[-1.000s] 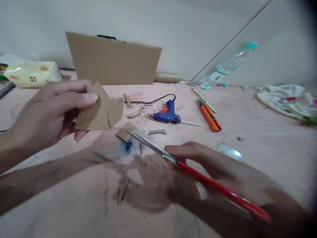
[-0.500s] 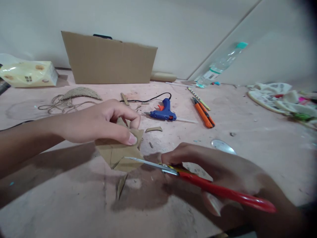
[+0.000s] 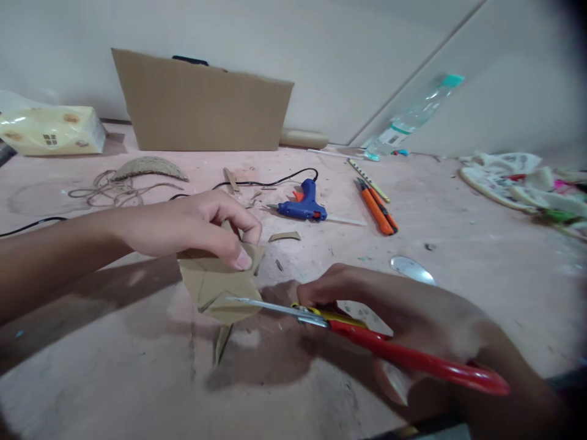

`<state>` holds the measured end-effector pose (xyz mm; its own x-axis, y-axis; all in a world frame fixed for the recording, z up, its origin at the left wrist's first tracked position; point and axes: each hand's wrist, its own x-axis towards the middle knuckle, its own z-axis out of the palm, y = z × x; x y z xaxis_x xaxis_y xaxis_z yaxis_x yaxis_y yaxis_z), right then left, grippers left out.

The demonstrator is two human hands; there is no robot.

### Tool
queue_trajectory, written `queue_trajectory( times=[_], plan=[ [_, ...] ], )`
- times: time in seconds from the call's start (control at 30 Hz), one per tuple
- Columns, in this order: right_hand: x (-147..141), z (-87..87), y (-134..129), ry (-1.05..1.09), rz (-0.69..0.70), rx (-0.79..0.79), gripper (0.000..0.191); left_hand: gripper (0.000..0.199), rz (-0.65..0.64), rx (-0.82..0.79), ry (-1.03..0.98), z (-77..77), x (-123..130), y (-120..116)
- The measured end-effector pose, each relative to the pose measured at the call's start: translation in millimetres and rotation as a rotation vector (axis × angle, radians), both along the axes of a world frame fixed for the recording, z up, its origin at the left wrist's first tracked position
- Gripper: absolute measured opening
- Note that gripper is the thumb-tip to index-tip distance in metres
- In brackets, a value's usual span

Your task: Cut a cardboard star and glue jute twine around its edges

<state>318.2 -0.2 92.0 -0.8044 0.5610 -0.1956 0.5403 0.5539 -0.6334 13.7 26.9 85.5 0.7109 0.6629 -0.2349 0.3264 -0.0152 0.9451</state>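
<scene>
In the head view, the left hand (image 3: 208, 231) pinches a piece of cardboard (image 3: 219, 282), thumb on top, at eight o'clock from the middle. The right hand (image 3: 413, 308) holds red scissors (image 3: 394, 350) at four o'clock from the cardboard. Their tip seems to touch it, but it's hard to tell. A scrap (image 3: 223, 343) lies at six o'clock, a blue glue gun (image 3: 300, 209) at two, a yellow pack (image 3: 52, 130) at ten.

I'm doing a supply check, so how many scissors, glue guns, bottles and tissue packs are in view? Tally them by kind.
Scissors: 1
Glue gun: 1
Bottle: 1
Tissue pack: 1
Total: 4
</scene>
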Motion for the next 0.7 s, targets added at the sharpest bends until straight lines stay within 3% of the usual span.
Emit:
queue_trajectory(
  times=[0.17, 0.27, 0.33, 0.5, 0.6, 0.7],
  plan=[
    [4, -2.2, 13, -0.101, 0.106, -0.1, 0.022, 0.025, 0.002, -0.009, 0.004, -5.9, 1, -1],
    [6, -4.2, 15, -0.13, 0.064, -0.065, 0.02, 0.025, 0.014, -0.026, 0.004, -8.5, 3, -1],
    [5, -5.0, 15, -0.12, 0.047, -0.055, 0.02, 0.025, 0.015, -0.03, -0.001, -8.8, 4, -1],
    [1, -6.0, 27, -0.109, 0.145, -0.214, 0.022, 0.024, 0.014, -0.013, -0.002, -6.7, 2, -2],
    [0, -6.2, 33, -0.114, 0.106, -0.223, 0.019, 0.025, 0.008, -0.005, -0.002, -6.6, 2, -1],
    [-2, -4.9, 33, -0.069, 0.099, -0.28, 0.031, 0.025, 0.002, -0.02, -0.003, -7.5, 1, 0]
  ],
)
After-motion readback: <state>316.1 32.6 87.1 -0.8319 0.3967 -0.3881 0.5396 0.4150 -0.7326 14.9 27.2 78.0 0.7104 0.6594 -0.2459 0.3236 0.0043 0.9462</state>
